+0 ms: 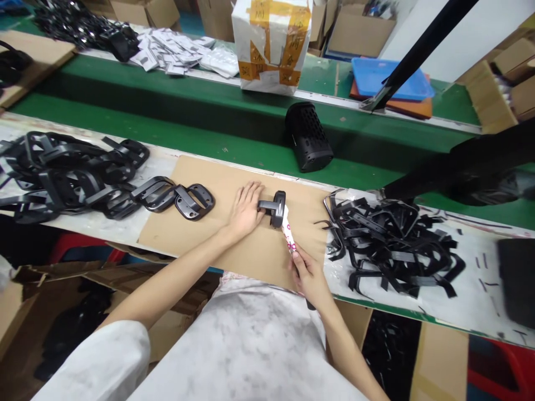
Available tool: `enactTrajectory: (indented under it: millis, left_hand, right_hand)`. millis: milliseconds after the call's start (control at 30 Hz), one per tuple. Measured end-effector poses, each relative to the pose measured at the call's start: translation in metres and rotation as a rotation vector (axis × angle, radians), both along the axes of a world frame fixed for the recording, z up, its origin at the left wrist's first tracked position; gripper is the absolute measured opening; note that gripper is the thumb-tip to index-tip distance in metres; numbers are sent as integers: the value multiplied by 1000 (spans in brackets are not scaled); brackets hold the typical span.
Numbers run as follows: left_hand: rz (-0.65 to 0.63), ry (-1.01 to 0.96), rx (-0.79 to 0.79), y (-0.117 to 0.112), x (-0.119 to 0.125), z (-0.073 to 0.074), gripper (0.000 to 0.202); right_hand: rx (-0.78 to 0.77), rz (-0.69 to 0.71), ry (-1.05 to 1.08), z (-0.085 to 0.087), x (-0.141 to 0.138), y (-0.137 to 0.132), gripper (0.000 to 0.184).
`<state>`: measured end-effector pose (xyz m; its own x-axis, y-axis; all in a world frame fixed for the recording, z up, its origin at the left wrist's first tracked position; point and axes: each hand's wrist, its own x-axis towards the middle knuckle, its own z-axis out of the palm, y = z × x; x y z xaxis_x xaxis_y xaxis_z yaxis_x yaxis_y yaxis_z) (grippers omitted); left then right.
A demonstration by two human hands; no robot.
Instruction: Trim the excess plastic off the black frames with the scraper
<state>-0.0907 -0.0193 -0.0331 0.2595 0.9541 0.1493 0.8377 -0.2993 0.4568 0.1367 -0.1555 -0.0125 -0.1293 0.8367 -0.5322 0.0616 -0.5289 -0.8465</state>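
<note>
My left hand (246, 210) is closed on a black plastic handle part (273, 207) standing on a brown cardboard sheet (200, 234). My right hand (307, 274) grips a thin tool wrapped in white patterned tape (289, 234), whose tip touches the part's lower edge. Two more black handle parts (194, 200) lie on the cardboard to the left.
A heap of black handle parts (67, 175) fills the left of the bench. Black trimmed strips (393, 242) pile up on the right. Behind runs a green conveyor (188, 128) with a black perforated cylinder (308, 136), a taped white parcel (271, 42) and blue trays (390, 78).
</note>
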Motion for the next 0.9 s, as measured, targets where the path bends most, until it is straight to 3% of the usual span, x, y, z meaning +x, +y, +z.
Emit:
enactTrajectory:
  millis: [233,400,567,767,900]
  left_hand:
    - [27,-4,-24,-2,1,2,67]
    - [33,8,-49,-3,3,4,65]
    - [42,21,-59,-3,4,5,67]
    - [51,13,-57,-5,5,5,65]
    - [51,-17,-60,-4,4,5,65]
  right_hand:
    - [25,-62,23,11,2,3,71]
    - [208,-242,-102,13,-4,-5,58]
    - [62,10,-95,16,-4,0,69]
    - [154,-196,-100,21,-9,-1,61]
    - [47,-36,-70,11,-12,-1,68]
